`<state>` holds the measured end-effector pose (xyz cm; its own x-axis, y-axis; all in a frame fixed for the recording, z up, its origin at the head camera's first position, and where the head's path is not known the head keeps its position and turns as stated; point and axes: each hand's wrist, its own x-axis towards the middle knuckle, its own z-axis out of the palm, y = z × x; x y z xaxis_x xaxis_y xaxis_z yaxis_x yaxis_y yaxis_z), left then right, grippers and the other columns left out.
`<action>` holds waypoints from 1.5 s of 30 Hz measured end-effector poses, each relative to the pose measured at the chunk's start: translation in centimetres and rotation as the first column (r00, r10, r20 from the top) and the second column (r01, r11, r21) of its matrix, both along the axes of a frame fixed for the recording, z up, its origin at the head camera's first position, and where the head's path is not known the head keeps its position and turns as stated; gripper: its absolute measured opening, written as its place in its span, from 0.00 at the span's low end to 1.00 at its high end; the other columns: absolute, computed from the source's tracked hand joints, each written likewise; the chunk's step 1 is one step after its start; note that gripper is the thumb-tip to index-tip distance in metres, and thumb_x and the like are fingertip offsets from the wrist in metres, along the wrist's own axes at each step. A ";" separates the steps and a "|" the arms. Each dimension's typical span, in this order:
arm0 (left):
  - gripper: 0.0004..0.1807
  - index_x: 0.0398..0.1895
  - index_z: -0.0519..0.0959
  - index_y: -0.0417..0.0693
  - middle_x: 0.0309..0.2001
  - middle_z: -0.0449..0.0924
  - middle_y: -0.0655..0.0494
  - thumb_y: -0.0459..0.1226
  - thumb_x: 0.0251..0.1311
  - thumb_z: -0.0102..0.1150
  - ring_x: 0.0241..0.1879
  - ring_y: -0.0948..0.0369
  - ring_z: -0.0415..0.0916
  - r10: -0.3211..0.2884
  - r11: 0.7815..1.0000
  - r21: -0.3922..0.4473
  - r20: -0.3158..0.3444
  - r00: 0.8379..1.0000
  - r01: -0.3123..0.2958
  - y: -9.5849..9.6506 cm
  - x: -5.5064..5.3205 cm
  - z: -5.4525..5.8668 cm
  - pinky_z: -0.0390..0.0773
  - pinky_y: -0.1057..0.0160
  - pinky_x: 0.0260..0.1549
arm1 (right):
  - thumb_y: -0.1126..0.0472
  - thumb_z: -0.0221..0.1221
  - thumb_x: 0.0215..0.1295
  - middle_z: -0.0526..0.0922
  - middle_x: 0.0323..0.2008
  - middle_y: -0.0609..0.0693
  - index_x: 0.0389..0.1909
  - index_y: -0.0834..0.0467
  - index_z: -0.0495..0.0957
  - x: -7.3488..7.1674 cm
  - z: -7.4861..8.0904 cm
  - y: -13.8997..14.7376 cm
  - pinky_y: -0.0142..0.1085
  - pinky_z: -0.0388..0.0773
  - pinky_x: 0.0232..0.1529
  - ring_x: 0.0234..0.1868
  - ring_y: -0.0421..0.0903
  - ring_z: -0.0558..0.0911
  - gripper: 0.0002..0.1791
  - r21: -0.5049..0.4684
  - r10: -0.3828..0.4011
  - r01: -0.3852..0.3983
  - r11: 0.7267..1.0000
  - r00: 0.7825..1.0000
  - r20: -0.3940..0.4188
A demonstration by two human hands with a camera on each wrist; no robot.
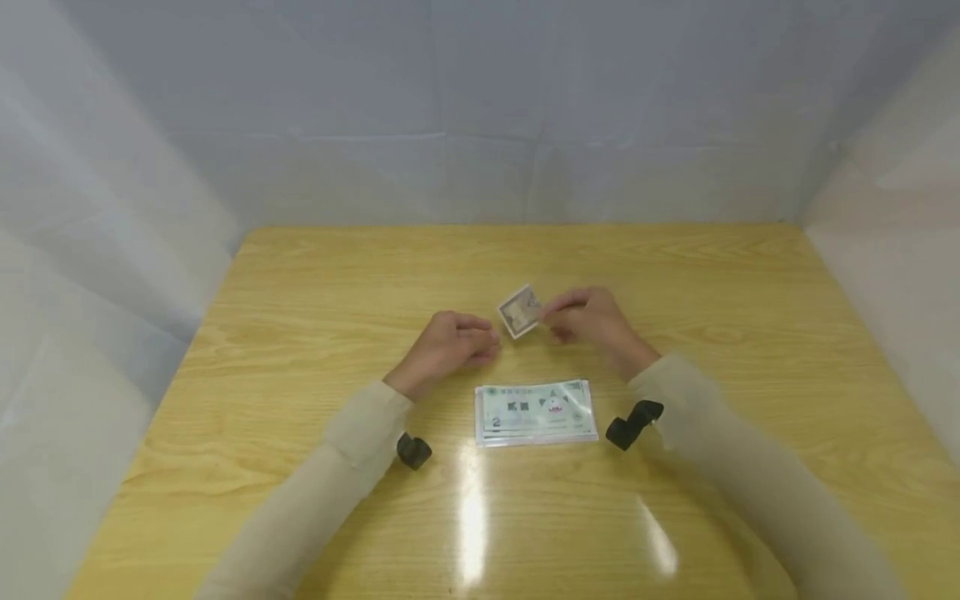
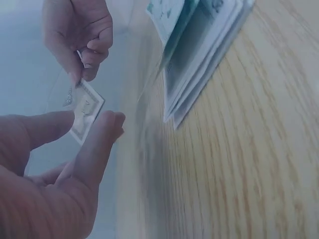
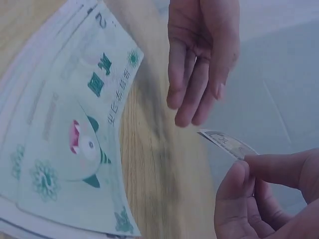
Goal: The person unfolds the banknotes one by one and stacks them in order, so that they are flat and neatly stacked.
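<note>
My right hand (image 1: 592, 321) pinches a small rectangular paper slip (image 1: 520, 312) by its edge, between thumb and index finger. The slip has a brown printed design and a white border, like a stamp, and is tilted. Just left of it is my left hand (image 1: 453, 343), fingers extended and apart from the slip. In the right wrist view, the fingers of the left hand (image 3: 199, 59) point toward the slip (image 3: 229, 144) and hold nothing. Closer to me lies a stack of pale green play banknotes (image 1: 536, 412), printed with a cartoon creature and a "2".
The wooden table (image 1: 300, 300) spreads around both hands, with bright reflections near its front. White sheets (image 1: 487, 183) hang behind it and at both sides. Black wrist straps (image 1: 633, 423) stick out from the sleeves beside the banknotes.
</note>
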<state>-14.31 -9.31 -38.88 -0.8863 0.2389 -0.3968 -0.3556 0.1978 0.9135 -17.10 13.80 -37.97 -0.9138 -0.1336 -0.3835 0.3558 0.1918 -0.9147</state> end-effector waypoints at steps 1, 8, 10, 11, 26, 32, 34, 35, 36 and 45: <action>0.23 0.64 0.71 0.28 0.51 0.83 0.36 0.32 0.70 0.60 0.51 0.47 0.83 0.004 1.000 0.013 0.007 1.000 -0.004 0.1 0.0 0.0 0.86 0.61 0.50 | 0.70 0.65 0.64 0.82 0.42 0.57 0.47 0.69 0.78 0.3 0.0 -0.1 0.38 0.88 0.45 0.37 0.49 0.83 0.12 -0.017 0.007 -0.007 1.000 1.000 0.004; 0.19 0.58 0.75 0.25 0.47 0.83 0.35 0.31 0.70 0.59 0.43 0.52 0.86 0.001 0.991 0.132 0.041 0.999 -0.006 0.2 0.1 0.1 0.87 0.61 0.49 | 0.70 0.64 0.64 0.81 0.42 0.57 0.46 0.67 0.76 2.1 0.2 -0.3 0.45 0.87 0.51 0.37 0.50 0.82 0.12 -0.071 0.053 -0.051 0.996 0.998 0.028; 0.18 0.57 0.75 0.25 0.45 0.82 0.36 0.30 0.69 0.59 0.40 0.55 0.86 0.011 0.986 0.163 0.055 0.998 -0.020 0.2 0.1 0.2 0.87 0.61 0.48 | 0.71 0.63 0.65 0.81 0.43 0.58 0.46 0.67 0.75 2.6 0.2 -0.4 0.44 0.87 0.50 0.37 0.49 0.82 0.11 -0.075 0.059 -0.056 0.996 0.998 0.029; 0.17 0.56 0.76 0.25 0.45 0.83 0.37 0.29 0.69 0.59 0.39 0.56 0.86 0.020 0.984 0.175 0.062 0.998 -0.031 0.2 0.2 0.2 0.87 0.62 0.47 | 0.71 0.63 0.65 0.81 0.42 0.58 0.46 0.67 0.75 2.8 0.2 -0.4 0.43 0.88 0.49 0.36 0.48 0.82 0.11 -0.078 0.057 -0.054 0.996 0.998 0.031; 0.16 0.55 0.79 0.27 0.46 0.84 0.37 0.30 0.68 0.61 0.42 0.49 0.87 0.020 0.987 0.158 -0.012 1.000 -0.018 1.0 1.0 1.1 0.87 0.56 0.49 | 0.61 0.68 0.66 0.83 0.48 0.59 0.49 0.63 0.81 4.3 -1.1 -0.7 0.43 0.89 0.45 0.43 0.56 0.85 0.15 0.073 0.130 -0.120 0.990 0.980 -0.148; 0.16 0.54 0.79 0.28 0.47 0.85 0.38 0.30 0.68 0.62 0.40 0.51 0.87 -0.005 0.988 0.153 -0.046 0.999 0.012 1.3 1.2 1.3 0.88 0.59 0.45 | 0.55 0.70 0.64 0.85 0.51 0.56 0.52 0.60 0.84 4.7 -1.0 -0.9 0.43 0.89 0.46 0.46 0.53 0.86 0.19 0.124 0.187 -0.165 0.979 0.962 -0.199; 0.15 0.53 0.81 0.30 0.47 0.86 0.40 0.31 0.67 0.63 0.42 0.48 0.87 -0.011 0.988 0.155 -0.047 0.999 0.018 1.3 1.2 1.3 0.89 0.59 0.45 | 0.54 0.70 0.64 0.85 0.52 0.55 0.53 0.60 0.84 4.7 -1.0 -0.9 0.42 0.88 0.47 0.46 0.52 0.86 0.20 0.135 0.203 -0.178 0.975 0.957 -0.206; 0.15 0.53 0.81 0.30 0.47 0.86 0.41 0.31 0.67 0.63 0.44 0.47 0.86 -0.017 0.987 0.157 -0.049 0.999 0.024 1.3 1.2 1.2 0.88 0.59 0.45 | 0.53 0.70 0.64 0.85 0.52 0.55 0.53 0.59 0.84 4.8 -0.9 -0.9 0.42 0.88 0.48 0.47 0.51 0.86 0.20 0.134 0.211 -0.186 0.973 0.955 -0.209; 0.15 0.53 0.82 0.31 0.47 0.86 0.42 0.32 0.67 0.64 0.45 0.46 0.86 -0.025 0.987 0.160 -0.049 0.999 0.032 1.3 1.2 1.2 0.88 0.58 0.46 | 0.53 0.70 0.64 0.85 0.53 0.55 0.54 0.59 0.83 4.8 -0.9 -0.9 0.43 0.88 0.49 0.47 0.51 0.86 0.21 0.130 0.217 -0.192 0.973 0.953 -0.211; 0.18 0.54 0.80 0.31 0.46 0.86 0.42 0.32 0.64 0.68 0.43 0.51 0.87 -0.045 0.980 0.192 -0.032 0.998 0.051 1.2 1.3 1.3 0.86 0.51 0.52 | 0.46 0.73 0.59 0.84 0.54 0.50 0.53 0.54 0.85 5.2 0.0 -1.1 0.48 0.85 0.54 0.49 0.49 0.86 0.24 0.109 0.226 -0.209 0.972 0.958 -0.178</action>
<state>-12.97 -8.12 -37.61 -0.8817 0.3512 -0.3152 -0.3247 0.0330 0.9452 -11.88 12.66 -37.96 -0.9230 -0.3106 -0.2273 0.1202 0.3284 -0.9368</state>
